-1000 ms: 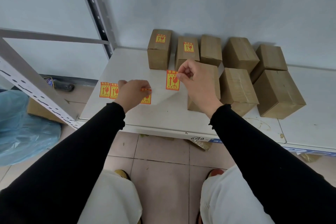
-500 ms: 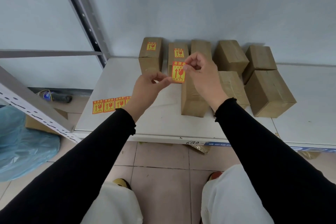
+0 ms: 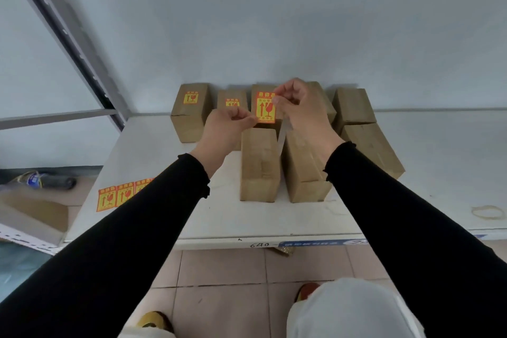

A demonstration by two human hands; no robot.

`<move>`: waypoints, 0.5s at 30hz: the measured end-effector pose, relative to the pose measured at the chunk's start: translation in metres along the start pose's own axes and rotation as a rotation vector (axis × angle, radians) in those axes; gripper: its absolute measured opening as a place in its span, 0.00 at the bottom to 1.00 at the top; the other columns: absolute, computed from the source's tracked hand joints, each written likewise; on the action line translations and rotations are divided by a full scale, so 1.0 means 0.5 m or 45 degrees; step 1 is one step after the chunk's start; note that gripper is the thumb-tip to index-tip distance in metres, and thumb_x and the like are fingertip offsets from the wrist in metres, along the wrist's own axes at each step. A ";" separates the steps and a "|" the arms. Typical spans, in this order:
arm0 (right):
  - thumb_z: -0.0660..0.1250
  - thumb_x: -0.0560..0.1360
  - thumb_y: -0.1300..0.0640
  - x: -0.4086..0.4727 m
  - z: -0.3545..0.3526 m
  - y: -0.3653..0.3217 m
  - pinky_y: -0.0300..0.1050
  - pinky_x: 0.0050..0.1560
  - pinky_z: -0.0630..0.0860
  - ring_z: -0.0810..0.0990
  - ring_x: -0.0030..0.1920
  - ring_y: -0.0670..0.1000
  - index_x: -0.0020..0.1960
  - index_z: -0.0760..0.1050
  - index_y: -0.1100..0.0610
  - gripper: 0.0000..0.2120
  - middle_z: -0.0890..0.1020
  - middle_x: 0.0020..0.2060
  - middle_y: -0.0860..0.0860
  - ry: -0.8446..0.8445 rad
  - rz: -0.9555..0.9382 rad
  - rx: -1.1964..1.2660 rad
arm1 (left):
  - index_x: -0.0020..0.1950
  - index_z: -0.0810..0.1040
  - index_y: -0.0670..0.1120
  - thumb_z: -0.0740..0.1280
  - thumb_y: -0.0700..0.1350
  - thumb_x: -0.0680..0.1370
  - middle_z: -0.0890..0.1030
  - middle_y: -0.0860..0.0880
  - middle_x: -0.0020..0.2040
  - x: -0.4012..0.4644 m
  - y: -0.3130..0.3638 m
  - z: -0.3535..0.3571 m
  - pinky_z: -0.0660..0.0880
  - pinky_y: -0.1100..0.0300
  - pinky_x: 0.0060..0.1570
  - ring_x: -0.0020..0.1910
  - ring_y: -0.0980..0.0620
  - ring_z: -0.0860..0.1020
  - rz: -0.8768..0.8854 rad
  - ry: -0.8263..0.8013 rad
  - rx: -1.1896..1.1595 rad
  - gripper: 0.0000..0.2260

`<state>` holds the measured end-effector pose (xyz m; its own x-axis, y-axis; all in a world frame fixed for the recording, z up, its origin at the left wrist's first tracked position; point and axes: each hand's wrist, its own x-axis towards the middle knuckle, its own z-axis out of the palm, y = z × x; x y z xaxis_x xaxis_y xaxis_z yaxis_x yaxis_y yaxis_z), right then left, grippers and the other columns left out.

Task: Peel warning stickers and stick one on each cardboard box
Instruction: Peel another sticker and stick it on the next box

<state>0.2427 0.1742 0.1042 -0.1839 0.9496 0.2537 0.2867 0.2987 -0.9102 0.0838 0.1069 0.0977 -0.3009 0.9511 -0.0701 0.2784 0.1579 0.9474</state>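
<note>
- Since half a second ago the fragile sticker [image 3: 265,107] has been carried up and away toward 12 o'clock, over the back row; both hands have risen with it, and the left hand has closed in on its lower edge.
- That sticker hangs upright in the air, pinched at its top right corner by the right hand [image 3: 300,107] and at its bottom left corner by the left hand [image 3: 229,126]. A pale backing strip [image 3: 282,136] dangles below the right hand.
- Risk: with the adhesive seemingly bare, a slack pinch could let the sticker curl and stick to itself or to a fingertip.
- Risk: held by two corners only, it may land skewed or creased on the third back box [image 3: 259,89], just behind it.
- Risk: a sleeve could nudge the near unlabelled box [image 3: 259,164] at 6 o'clock from the sticker.
- Two labelled boxes [image 3: 190,110] stand at 9 o'clock; the sticker sheet [image 3: 116,197] lies at 7 o'clock, near the shelf [image 3: 153,145] edge, where the left sleeve could sweep it off.
</note>
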 end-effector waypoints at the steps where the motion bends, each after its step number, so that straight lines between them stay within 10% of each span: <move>1: 0.70 0.79 0.59 0.019 -0.006 0.004 0.29 0.40 0.76 0.81 0.40 0.38 0.50 0.78 0.54 0.02 0.84 0.43 0.46 0.009 0.003 -0.032 | 0.48 0.83 0.44 0.71 0.47 0.78 0.84 0.50 0.46 0.015 0.009 0.009 0.71 0.63 0.41 0.45 0.56 0.79 -0.018 -0.008 -0.012 0.06; 15: 0.66 0.81 0.54 0.215 0.011 0.101 0.33 0.38 0.68 0.77 0.45 0.42 0.53 0.78 0.53 0.04 0.80 0.47 0.46 -0.051 0.124 -0.421 | 0.47 0.79 0.43 0.71 0.43 0.78 0.78 0.49 0.40 0.240 0.029 0.091 0.72 0.61 0.36 0.38 0.53 0.75 -0.150 0.059 0.288 0.04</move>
<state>0.2321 0.2906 0.0838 -0.1756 0.9727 0.1520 0.5929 0.2277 -0.7724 0.0931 0.2355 0.0888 -0.3833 0.9103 -0.1562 0.4347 0.3270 0.8391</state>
